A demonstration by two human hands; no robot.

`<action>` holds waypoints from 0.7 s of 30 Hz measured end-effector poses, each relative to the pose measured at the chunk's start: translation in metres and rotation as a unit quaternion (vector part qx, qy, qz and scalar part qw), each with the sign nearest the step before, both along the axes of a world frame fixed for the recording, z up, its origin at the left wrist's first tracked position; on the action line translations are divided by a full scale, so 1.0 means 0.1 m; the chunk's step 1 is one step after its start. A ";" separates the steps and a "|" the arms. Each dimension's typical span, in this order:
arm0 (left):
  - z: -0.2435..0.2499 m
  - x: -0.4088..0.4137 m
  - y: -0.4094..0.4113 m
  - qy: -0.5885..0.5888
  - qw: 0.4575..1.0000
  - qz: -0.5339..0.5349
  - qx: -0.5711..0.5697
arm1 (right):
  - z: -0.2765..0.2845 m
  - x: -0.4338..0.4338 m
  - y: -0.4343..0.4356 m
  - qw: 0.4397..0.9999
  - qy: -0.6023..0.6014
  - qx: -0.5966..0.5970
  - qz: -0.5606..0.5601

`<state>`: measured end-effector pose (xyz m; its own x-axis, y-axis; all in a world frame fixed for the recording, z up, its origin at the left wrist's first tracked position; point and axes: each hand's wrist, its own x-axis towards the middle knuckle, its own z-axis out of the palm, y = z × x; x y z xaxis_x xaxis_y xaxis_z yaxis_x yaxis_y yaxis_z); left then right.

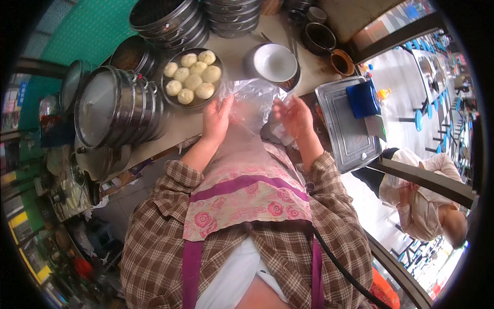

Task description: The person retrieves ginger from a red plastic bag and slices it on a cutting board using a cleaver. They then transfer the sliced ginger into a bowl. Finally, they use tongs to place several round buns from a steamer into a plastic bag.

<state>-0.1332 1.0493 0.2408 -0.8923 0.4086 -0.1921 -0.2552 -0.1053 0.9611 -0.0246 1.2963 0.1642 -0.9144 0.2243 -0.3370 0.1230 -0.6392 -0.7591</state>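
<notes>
A clear thin plastic bag (250, 106) spreads out in front of my apron. My left hand (217, 120) pinches its left side between thumb and fingers. At the bag's right side is my right hand (296, 117), blurred, palm up with fingers spread; I see nothing held in it. Just beyond my left hand, a round metal steamer tray (163, 92) carries several pale, round steamed buns (193, 82). A white bowl (274, 61) sits past the bag, over a dark round pan (295, 83).
Stacked metal steamers (115, 108) stand left, with more steamer stacks (170, 23) at the back. To the right lie a metal tray (353, 135) and a blue box-like object (362, 99). Pots (318, 36) sit back right. A person (420, 193) is beyond the frame bar (424, 179).
</notes>
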 end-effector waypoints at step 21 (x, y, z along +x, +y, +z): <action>-0.08 -0.22 -0.76 -0.017 0.997 0.054 -0.054 | 1.12 -0.25 -0.86 0.951 -0.072 0.297 -0.045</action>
<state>-0.1556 0.9737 0.2325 -0.9224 0.2855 -0.2602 -0.2798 -0.0294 0.9596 -0.0499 1.2098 0.2761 -0.8365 0.4896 -0.2461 0.2179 -0.1149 -0.9692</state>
